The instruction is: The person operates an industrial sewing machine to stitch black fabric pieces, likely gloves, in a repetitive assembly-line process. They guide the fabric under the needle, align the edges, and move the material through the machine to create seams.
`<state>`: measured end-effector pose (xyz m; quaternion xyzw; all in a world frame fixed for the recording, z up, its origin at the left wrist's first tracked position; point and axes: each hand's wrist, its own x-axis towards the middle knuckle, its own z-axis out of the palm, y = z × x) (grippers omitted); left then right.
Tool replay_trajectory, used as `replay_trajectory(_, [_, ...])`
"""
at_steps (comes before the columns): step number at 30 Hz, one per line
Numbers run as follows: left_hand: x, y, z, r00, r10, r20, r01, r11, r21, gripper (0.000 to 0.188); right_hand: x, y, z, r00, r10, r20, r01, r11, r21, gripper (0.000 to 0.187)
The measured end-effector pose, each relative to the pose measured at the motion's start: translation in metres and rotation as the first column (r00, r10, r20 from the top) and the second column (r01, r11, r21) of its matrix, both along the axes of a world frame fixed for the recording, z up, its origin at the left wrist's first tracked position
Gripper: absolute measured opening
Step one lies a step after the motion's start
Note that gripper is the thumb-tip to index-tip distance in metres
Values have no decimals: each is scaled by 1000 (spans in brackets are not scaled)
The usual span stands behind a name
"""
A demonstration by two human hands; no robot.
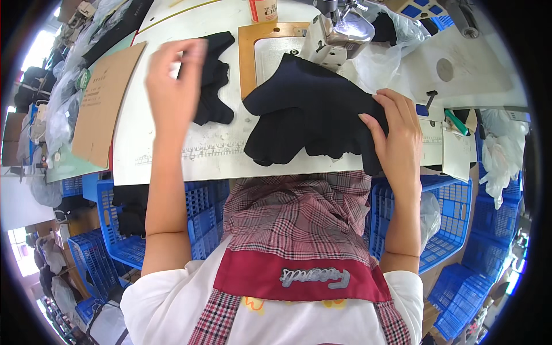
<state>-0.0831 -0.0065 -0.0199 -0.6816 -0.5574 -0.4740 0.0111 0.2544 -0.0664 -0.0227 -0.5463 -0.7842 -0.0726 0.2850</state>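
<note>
A large piece of black fabric [322,109] lies on the white table, right in front of the sewing machine [336,40]. My right hand [399,132] has its right edge between thumb and fingers, and the rest of the cloth spreads flat with an uneven lower edge. Over on the left, my left hand [175,75] is raised at the side of a smaller stack of cut black fabric pieces [215,86]. Motion smears its bent fingers, and whether anything is between them cannot be made out.
A ruler strip [213,150] runs along the table's front. Brown cardboard [109,103] lies at the left, and a cup [263,10] stands at the back. Blue crates [443,218] sit below the table on both sides. Clear plastic [379,66] lies by the machine.
</note>
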Motion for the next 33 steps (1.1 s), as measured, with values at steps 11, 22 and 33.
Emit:
replay_trajectory(11, [113,-21,59,782,-623,-21,617,778,-116,24,-13,23,65,710,250,-658,-382,922,-63,20])
replay_trajectory(22, [89,-34,98,902,-389,185,431,799,-419,18,-23,13,43,935,351,44,-353,914,199,71])
replay_trajectory(33, [98,23,34,659,-336,673,696,612,-376,24,-22,55,20,958,260,123,-286,807,517,41])
